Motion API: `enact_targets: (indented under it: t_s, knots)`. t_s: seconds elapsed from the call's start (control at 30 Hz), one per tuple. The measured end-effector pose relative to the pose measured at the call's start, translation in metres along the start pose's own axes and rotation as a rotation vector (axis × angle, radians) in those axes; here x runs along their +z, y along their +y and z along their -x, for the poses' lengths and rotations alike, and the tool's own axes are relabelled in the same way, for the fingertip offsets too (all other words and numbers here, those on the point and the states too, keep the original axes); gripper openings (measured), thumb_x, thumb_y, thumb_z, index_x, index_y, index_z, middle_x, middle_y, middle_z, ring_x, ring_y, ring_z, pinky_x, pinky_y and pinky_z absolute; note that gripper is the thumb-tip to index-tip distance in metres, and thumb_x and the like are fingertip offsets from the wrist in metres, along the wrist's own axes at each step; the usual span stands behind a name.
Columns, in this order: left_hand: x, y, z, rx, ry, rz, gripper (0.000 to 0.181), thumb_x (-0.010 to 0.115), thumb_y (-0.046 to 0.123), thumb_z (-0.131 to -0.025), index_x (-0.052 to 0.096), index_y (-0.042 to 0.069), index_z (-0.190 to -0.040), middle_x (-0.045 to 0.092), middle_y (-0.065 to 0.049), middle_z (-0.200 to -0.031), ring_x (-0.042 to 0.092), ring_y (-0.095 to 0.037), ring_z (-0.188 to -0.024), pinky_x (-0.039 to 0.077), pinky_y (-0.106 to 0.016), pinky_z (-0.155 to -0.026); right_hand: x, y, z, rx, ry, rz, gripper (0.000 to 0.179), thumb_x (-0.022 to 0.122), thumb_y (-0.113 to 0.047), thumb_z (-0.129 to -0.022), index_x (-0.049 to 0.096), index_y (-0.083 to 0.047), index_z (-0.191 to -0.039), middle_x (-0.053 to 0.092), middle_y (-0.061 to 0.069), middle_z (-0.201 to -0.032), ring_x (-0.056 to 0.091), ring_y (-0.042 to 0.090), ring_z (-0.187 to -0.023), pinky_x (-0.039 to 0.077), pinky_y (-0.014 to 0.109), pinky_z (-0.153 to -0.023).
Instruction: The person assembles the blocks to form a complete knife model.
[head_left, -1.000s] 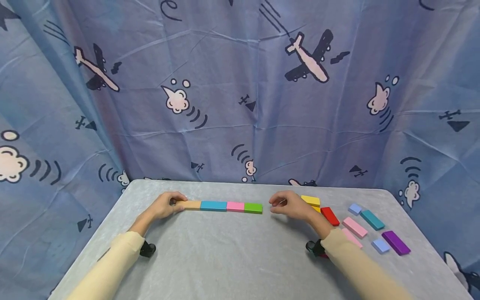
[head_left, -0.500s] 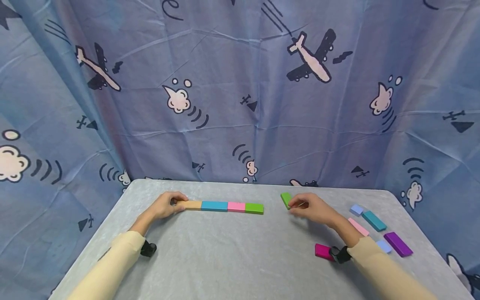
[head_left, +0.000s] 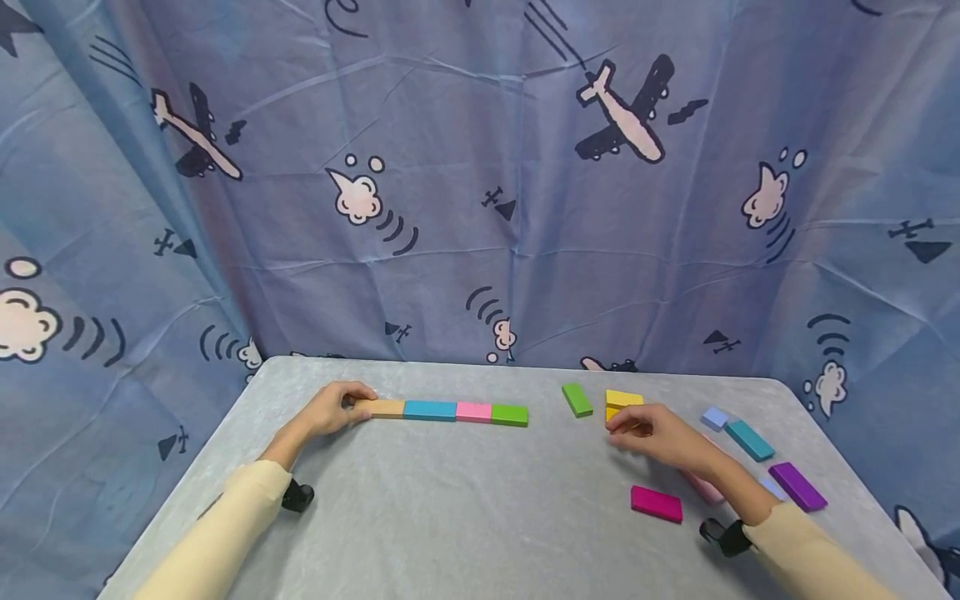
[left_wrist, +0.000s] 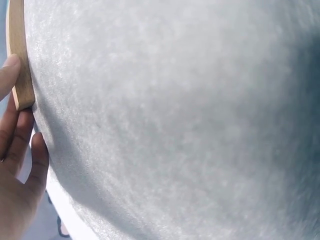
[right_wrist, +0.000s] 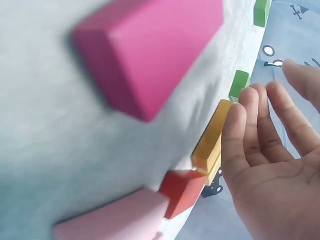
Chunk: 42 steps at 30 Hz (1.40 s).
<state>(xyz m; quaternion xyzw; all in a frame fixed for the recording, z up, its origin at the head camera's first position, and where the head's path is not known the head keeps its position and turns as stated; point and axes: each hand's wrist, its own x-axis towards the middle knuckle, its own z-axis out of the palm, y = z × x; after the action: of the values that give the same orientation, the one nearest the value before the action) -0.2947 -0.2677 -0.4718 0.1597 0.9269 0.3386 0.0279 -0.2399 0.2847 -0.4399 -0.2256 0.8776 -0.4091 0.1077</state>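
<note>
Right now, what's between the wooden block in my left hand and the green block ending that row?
The head view shows a blue block, then a pink block, filling the stretch from the wooden block to the row's green block.

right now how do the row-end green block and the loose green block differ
The row-end green block lies lengthwise across the table; the loose green block lies at a slant.
The row-end green block meets the row's pink block; the loose green block lies by itself.
Both are green, oblong and unheld.
</note>
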Motion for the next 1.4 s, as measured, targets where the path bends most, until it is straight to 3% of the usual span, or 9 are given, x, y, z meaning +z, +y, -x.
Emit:
enact_targets:
  t_s: [0.23,0.73,1.13,1.4]
  knots:
    - [-0.001,0.000,0.001,-0.012,0.003,0.016,0.021,0.077,0.004,-0.091,0.075,0.006,-0.111,0.069,-0.008,-0.110,0.061,-0.024,-0.096,0.048,-0.046,-0.087,-0.004,0.004,0.019,0.027,-0.031,-0.029,0.029,0.073,-0.017,-0.096,0.068,0.004,-0.116,0.067,0.011,-0.107,0.063,0.024,-0.091,0.053,0.026,-0.080]
    - [0.000,-0.001,0.003,-0.027,0.003,0.014,0.021,0.077,0.004,-0.090,0.075,0.006,-0.111,0.069,-0.008,-0.111,0.061,-0.024,-0.096,0.049,-0.047,-0.087,0.004,0.009,0.036,0.129,-0.041,-0.080,0.038,0.079,-0.021,-0.091,0.067,0.002,-0.119,0.067,0.009,-0.108,0.065,0.024,-0.093,0.054,0.026,-0.080]
    - [0.003,0.005,0.000,-0.011,0.003,0.012,0.021,0.077,0.003,-0.090,0.075,0.005,-0.111,0.069,-0.009,-0.111,0.061,-0.025,-0.097,0.048,-0.046,-0.088,0.005,0.014,0.069,0.066,-0.094,-0.083,0.050,0.086,-0.021,-0.084,0.065,0.003,-0.122,0.066,0.012,-0.113,0.064,0.021,-0.095,0.054,0.025,-0.081]
    - [0.001,0.003,0.001,-0.021,0.003,0.012,0.022,0.076,0.003,-0.091,0.075,0.005,-0.112,0.068,-0.009,-0.112,0.061,-0.025,-0.098,0.048,-0.047,-0.089,0.005,0.016,0.073,0.076,-0.126,-0.023,0.050,0.089,-0.022,-0.080,0.067,-0.001,-0.120,0.066,0.008,-0.112,0.063,0.019,-0.094,0.052,0.022,-0.080]
